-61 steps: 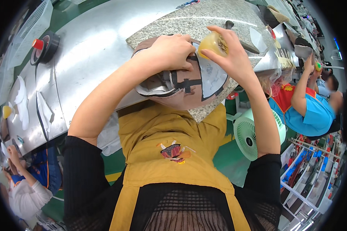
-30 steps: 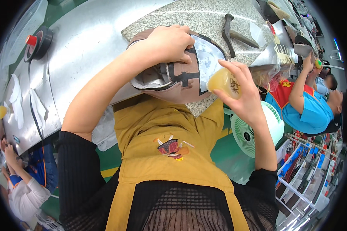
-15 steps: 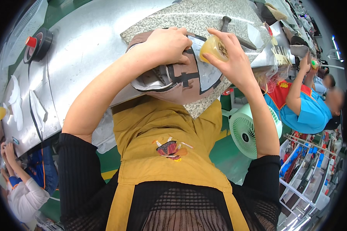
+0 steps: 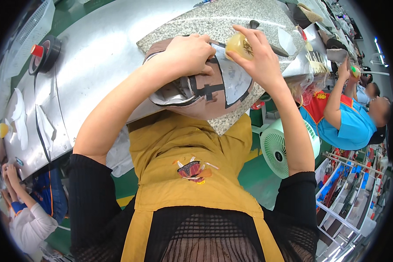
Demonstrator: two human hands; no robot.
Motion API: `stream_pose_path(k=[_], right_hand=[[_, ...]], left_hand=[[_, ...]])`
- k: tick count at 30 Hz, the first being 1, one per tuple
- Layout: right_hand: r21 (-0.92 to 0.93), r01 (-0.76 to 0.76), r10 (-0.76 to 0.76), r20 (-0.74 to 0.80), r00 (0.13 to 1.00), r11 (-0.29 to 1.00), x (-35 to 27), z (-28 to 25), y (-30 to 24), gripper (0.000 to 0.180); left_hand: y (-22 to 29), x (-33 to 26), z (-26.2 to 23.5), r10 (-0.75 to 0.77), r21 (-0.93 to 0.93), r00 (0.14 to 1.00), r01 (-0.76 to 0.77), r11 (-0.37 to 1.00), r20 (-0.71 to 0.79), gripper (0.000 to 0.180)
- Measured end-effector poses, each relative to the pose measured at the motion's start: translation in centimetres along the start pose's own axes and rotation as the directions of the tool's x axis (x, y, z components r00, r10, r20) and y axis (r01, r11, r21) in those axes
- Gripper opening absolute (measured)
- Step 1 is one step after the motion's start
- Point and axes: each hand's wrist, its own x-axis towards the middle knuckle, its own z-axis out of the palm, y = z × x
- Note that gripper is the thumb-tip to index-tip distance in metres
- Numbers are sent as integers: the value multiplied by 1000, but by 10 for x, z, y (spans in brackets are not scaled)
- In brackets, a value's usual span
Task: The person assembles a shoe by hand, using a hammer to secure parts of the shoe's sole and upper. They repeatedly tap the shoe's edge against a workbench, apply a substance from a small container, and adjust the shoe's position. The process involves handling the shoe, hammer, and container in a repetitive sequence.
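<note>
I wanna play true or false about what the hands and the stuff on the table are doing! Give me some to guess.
1. The left hand presses down on a brown shoe upper. True.
2. The right hand holds a blue sponge. False: it holds a small yellowish block.
3. The shoe piece lies on a speckled stone slab. True.
4. A roll of black tape sits right beside the right hand. False: it lies far off to the left on the metal table.
5. A green fan stands below the table edge. True.
</note>
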Motion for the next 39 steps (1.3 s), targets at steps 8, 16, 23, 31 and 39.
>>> stream_pose_path(k=[8, 16, 23, 31, 39], right_hand=[[180, -151, 98, 273, 957, 972, -48, -41, -22, 57], [96, -26, 21, 47, 999, 995, -32, -12, -13, 57], [92, -2, 3, -1, 1000, 996, 12, 13, -4, 56], [-42, -159, 162, 108, 981, 986, -15, -31, 14, 57], [125, -212, 172, 272, 947, 969, -58, -43, -12, 56]], left_hand=[[0, -2, 4, -6, 10, 1000, 6, 1000, -28, 38], [3, -2, 2, -9, 8, 1000, 9, 1000, -18, 37], [2, -1, 2, -19, 4, 1000, 19, 1000, 8, 37], [6, 0, -1, -35, -5, 999, 35, 999, 19, 39], [3, -1, 4, -27, 6, 1000, 27, 1000, -8, 39]])
